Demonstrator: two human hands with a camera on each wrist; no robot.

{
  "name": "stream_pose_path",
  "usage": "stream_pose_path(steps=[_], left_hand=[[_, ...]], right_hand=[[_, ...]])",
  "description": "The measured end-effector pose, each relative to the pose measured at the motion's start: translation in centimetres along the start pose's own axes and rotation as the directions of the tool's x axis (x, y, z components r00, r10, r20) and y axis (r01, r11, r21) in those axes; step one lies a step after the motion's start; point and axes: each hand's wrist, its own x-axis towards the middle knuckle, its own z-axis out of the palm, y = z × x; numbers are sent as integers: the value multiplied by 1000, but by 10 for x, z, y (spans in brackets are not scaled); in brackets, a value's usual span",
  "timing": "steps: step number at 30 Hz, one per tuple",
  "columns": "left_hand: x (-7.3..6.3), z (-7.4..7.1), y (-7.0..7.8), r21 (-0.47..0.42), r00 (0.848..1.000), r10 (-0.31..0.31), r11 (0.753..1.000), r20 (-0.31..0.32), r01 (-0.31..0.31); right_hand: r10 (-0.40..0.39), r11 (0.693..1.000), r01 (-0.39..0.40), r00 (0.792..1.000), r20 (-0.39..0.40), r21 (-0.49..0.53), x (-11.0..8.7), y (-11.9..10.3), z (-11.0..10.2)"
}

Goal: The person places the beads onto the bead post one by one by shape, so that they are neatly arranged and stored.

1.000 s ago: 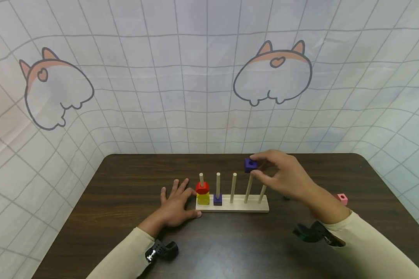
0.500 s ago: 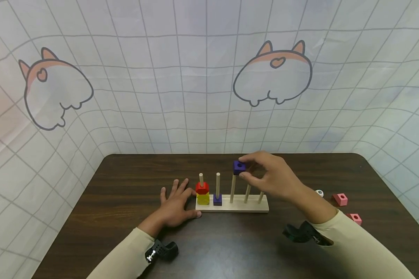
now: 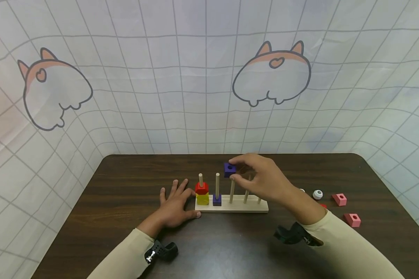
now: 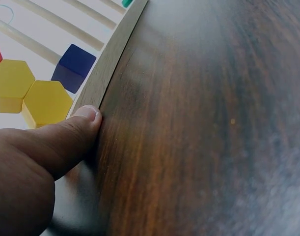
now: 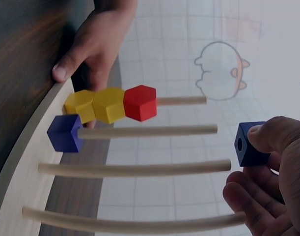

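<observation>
A wooden peg board point(image 3: 244, 208) with a row of upright pegs stands on the table. Its leftmost peg carries two yellow hexagonal beads point(image 5: 109, 104) under a red hexagonal bead point(image 3: 201, 188). Low on the second peg sits a blue cube bead point(image 3: 217, 200). My right hand point(image 3: 262, 178) pinches another blue cube bead point(image 3: 229, 169) between thumb and fingers, above the pegs. In the right wrist view this cube is just off the tip of the second peg, its hole facing the pegs. My left hand point(image 3: 174, 207) rests spread at the board's left end, thumb point(image 4: 83, 123) against the front edge.
Right of the board lie two pink block beads point(image 3: 340, 199) and a white round bead point(image 3: 317, 194). A bit of red point(image 3: 323, 206) shows beside my right forearm. Behind the dark wooden table point(image 3: 125, 186) hangs a white gridded cloth point(image 3: 160, 97) with cartoon animals.
My right hand has carried the blue cube bead left along the row, from over the fourth peg to near the second. The left hand has stayed at the board's end.
</observation>
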Motion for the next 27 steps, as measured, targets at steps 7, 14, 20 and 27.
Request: stream_pose_path(steps=[7, 14, 20, 27], left_hand=[[0, 0, 0, 6, 1000, -6, 1000, 3, 6], [0, 0, 1, -3, 1000, -5, 1000, 0, 5], [0, 1, 0, 2, 1000, -7, 1000, -1, 7], [0, 1, -1, 7, 1000, -4, 1000, 0, 4]], right_hand=[[29, 999, -29, 1000, 1, -16, 3, -5, 9], [68, 997, -68, 998, -10, -29, 5, -8, 18], [103, 993, -103, 995, -19, -51, 5, -12, 23], [112, 991, -114, 993, -30, -76, 6, -16, 29]])
